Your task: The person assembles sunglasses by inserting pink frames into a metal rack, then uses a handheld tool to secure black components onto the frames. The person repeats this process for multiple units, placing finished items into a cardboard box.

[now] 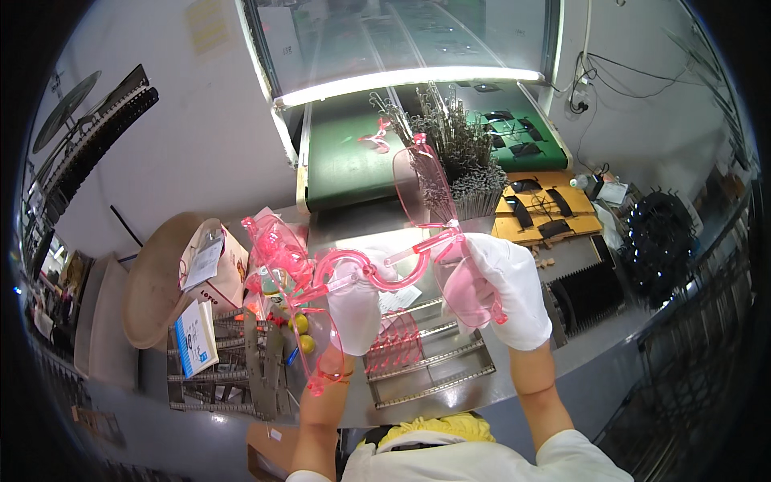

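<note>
A clear pink plastic moulding is held up in front of me: a ring-shaped runner [331, 259] with thin curved lenses branching off it. One lens [422, 189] points up and away, another hangs at the lower left. My left hand [355, 313], in a white glove, is closed on the runner near its middle. My gloved right hand [514, 293] is closed around a pink lens [466, 296] at the moulding's right side; some fingers are hidden. Below, a metal rack [434, 381] holds a row of pink lenses [397, 341].
More pink mouldings [277, 245] pile up left of my left hand, by a carton [221, 269]. Beyond stands a bundle of metal wire hooks [458, 136] before a green conveyor belt [341, 173]. Dark lenses lie on an orange board [518, 233] at right. Metal racks [257, 361] lie left.
</note>
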`<state>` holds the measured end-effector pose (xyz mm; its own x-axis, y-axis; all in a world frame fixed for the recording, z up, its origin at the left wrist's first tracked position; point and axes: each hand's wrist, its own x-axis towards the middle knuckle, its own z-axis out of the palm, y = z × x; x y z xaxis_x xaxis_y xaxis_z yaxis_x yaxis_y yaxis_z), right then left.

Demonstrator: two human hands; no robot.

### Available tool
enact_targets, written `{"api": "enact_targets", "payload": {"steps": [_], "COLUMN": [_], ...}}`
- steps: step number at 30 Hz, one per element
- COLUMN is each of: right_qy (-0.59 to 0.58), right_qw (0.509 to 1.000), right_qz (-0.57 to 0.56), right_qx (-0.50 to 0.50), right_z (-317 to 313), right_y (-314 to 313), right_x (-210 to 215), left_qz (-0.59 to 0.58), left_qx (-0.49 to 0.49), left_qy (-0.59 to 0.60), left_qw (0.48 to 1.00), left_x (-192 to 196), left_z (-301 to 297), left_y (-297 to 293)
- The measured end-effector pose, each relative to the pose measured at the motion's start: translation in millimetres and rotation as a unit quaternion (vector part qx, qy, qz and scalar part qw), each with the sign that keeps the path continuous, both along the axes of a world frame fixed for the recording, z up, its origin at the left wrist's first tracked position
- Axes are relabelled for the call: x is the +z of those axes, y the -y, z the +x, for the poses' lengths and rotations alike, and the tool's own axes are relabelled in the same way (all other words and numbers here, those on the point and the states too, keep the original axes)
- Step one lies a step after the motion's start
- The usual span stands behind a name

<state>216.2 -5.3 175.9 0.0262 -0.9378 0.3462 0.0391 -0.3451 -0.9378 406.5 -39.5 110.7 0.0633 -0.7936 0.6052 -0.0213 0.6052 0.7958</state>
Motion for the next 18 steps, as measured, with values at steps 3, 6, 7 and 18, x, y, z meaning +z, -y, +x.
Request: {"api": "enact_targets", "payload": {"steps": [3,6,7,18], "right_qy": [0.011,0.018,0.039,0.081], "right_qw": [1.000,1.000,0.999,0.991], "right_qz": [-0.004,0.013,0.029,0.051], "right_qx": [-0.015,-0.002,0.011,0.092], "right_z": [2.6,1.9,4.3,-14.1], "right_y": [-4.0,-14.1,-19.8,-3.5], "right_x": [-5.8,-9.5,-6.1,-8.2], "left_qz": [-0.036,-0.090,-0.114,-0.178], "left_qx": [-0.026,-0.032,0.030,0.064], "left_qy": [-0.018,0.042,0.126,0.353], "left_qw": [0.999,0.995,0.985,0.916], "left_x": [3.7,-17.8,-35.7,-14.4], "left_z": [-1.7,7.9,18.6,8.4], "left_y": [-3.0,5.6,8.2,-0.4]}}
